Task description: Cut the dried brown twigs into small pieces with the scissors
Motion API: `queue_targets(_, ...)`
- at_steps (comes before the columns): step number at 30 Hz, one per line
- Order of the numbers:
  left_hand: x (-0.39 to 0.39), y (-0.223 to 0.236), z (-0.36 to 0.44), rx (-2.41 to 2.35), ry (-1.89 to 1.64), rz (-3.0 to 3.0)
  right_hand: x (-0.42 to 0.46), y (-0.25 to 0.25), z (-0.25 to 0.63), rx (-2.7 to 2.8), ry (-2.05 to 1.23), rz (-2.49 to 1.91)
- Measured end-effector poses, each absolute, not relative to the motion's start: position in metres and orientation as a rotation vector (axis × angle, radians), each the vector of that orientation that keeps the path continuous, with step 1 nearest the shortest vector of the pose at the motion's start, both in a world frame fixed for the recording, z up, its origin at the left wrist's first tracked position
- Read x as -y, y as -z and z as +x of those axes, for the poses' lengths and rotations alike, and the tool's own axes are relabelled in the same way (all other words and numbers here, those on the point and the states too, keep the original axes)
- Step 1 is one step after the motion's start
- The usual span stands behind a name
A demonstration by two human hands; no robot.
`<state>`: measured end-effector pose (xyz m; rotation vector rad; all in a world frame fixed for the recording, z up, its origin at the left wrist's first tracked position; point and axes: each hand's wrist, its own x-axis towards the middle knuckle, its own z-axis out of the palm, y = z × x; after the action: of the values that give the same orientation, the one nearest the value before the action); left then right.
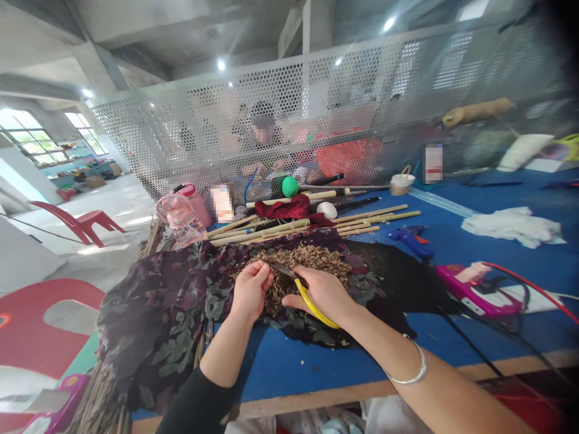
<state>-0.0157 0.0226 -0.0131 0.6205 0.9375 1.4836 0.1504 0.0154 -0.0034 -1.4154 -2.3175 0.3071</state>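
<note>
My right hand (323, 294) grips a pair of scissors (312, 301) with yellow handles. The dark blades point left, toward my left hand (253, 288), whose thumb and fingers are pinched together near the tips. Whatever lies in that pinch is too small to make out. Beneath both hands spreads a heap of dried brown plant bits (321, 260). It rests on a dark floral cloth (172, 301), which is bunched up toward the left side of the blue table (271, 367).
Behind the heap lie bamboo sticks (384, 214), a dark red cloth (284, 208) and a green ball (290, 186). A blue glue gun (412, 240) and a pink power strip (479, 292) with cords are at right. A perforated metal screen (199, 120) stands at the back, a person beyond it.
</note>
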Motion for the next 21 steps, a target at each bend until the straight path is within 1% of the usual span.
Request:
queue_targets(9,-0.024,0.014,-0.019,-1.010,-1.468,0.641,-0.013,0.002,0.149,2.298,-0.342,-1.484)
queue_targets(17,-0.026,0.016,-0.020,-1.030,-1.475,0.618,-0.015,0.011,0.148,2.245,-0.473,-1.457)
queue_targets(21,-0.027,0.018,-0.021,-1.030,-1.466,0.630,-0.015,0.010,0.147,2.260,-0.451,-1.465)
